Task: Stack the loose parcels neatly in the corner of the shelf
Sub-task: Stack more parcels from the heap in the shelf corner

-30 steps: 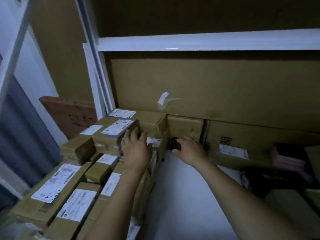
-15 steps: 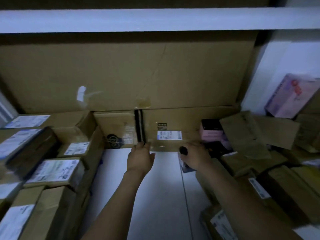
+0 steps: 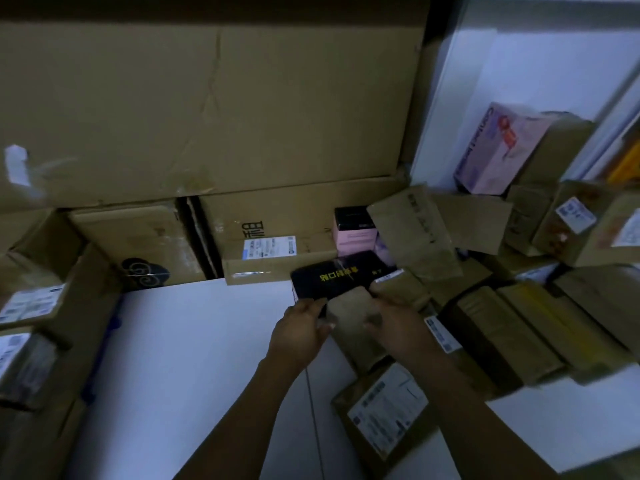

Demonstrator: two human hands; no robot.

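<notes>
Both hands are on one small brown parcel (image 3: 349,308): the left hand (image 3: 300,329) curls round its left edge, the right hand (image 3: 398,325) clasps the right side. It sits at the left edge of the loose heap, right of the bare white shelf (image 3: 207,358). Just beyond it lies a black box (image 3: 341,277) with yellow lettering, and a pink-and-black box (image 3: 354,233) stands farther back. A labelled parcel (image 3: 386,415) lies near, beside the right forearm. Stacked parcels (image 3: 38,306) fill the left, and a big carton (image 3: 207,116) lines the far side.

A parcel storeroom: a white shelf (image 3: 194,341) crowded with labelled cardboard parcels (image 3: 388,415) and flattened big cartons (image 3: 207,109) behind.
</notes>
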